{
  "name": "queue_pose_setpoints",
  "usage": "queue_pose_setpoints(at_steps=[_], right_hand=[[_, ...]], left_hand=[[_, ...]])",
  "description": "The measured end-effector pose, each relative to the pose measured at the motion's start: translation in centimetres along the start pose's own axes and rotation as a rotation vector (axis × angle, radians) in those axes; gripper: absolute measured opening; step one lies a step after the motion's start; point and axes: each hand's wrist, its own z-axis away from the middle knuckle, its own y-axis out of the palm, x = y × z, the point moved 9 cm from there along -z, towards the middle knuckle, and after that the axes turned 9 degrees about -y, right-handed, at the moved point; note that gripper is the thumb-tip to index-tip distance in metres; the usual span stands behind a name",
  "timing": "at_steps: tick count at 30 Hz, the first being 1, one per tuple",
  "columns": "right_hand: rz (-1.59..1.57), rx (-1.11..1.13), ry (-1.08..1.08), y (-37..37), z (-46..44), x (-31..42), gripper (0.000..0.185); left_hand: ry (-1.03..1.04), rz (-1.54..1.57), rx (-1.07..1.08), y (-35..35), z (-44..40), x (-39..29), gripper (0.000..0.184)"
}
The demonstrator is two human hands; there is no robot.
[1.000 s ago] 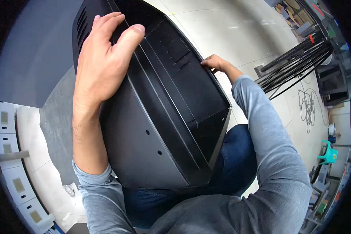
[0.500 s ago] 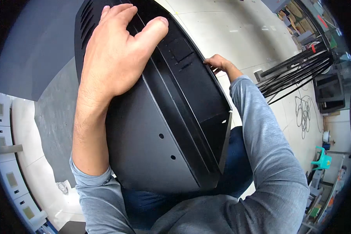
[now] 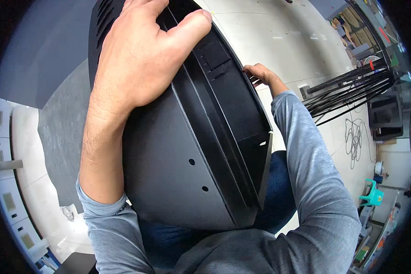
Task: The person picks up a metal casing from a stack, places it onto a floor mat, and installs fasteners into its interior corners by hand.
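Beside the black casing (image 3: 164, 178), pale tiled floor (image 3: 265, 29) bears a tangled cable (image 3: 353, 140).

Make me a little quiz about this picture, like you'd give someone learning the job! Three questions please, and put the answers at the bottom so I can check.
1. How many round holes can you count in the flat side of the big black part?

2. True or false: the right hand is at an edge of the black part.

3. What colour is the little stool on the right of the picture?
a) red
b) turquoise
c) purple

Key:
1. Two
2. True
3. b) turquoise
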Motion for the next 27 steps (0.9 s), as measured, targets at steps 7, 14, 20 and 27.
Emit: queue_pose_setpoints(at_steps=[7,14,20,27], right_hand=[[-0.061,0.001,0.020,0.0,0.4,-0.3,0.035],[-0.114,0.021,0.026,0.1,0.2,-0.8,0.034],[-0.135,0.031,0.028,0.2,0.1,-1.0,0.033],[-0.122,0.014,0.041,0.2,0.3,-0.8,0.036]], left_hand=[[0.007,0.054,0.036,0.2,-0.1,-0.3,0.072],[0.025,0.071,0.047,0.1,-0.1,-0.5,0.069],[0.025,0.064,0.031,0.1,0.1,-0.4,0.069],[0.023,0.066,0.028,-0.1,0.0,-0.3,0.070]])
